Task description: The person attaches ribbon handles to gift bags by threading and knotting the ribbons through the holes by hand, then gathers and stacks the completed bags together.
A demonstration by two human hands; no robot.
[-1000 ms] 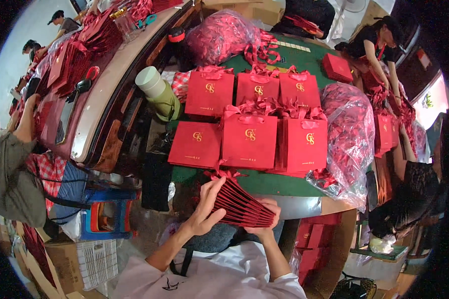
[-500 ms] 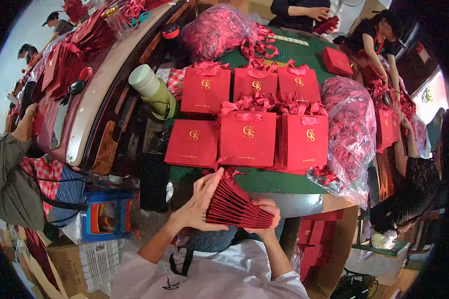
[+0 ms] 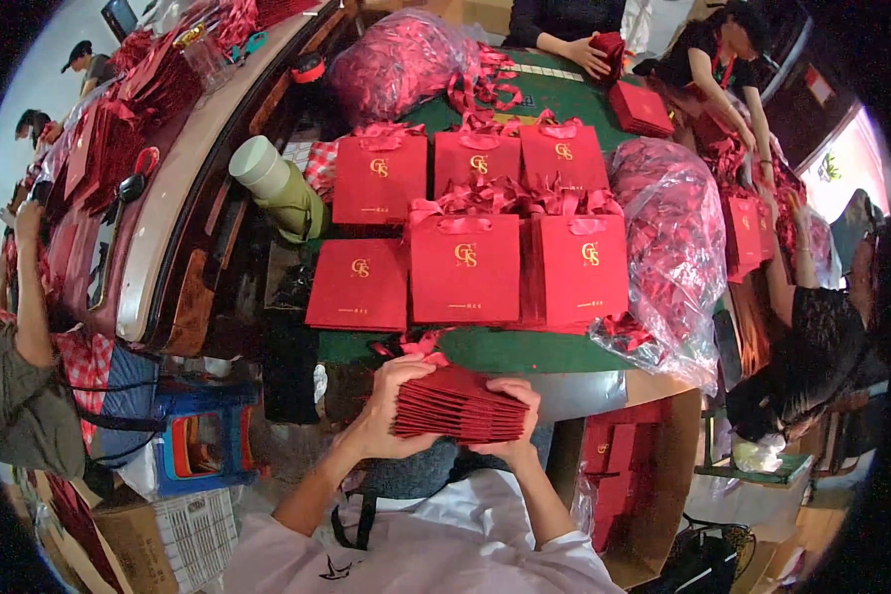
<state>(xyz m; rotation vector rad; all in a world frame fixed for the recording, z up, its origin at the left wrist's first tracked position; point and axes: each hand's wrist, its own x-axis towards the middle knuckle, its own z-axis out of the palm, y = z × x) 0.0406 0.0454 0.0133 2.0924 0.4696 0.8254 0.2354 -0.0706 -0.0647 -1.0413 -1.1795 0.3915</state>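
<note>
left hand (image 3: 380,411) and right hand (image 3: 529,408) clamp a red bag stack (image 3: 457,404) from nine and three o'clock, likely keeping its layers even.

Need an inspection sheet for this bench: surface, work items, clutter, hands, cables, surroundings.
Surface: green tabletop, mostly covered.
Work items: stack of flat red bags held in front of the table, edges facing the wearer; red gift bags in two rows on the table.
Clutter: plastic bag of red ribbon right of the rows; green bottle with pale lid, left.
Hands: left hand and right hand grip opposite ends of the stack.
Cables: nothing seen for certain.
Surroundings: co-worker across the table; blue stool, left; open cardboard box with red items, lower right.
</note>
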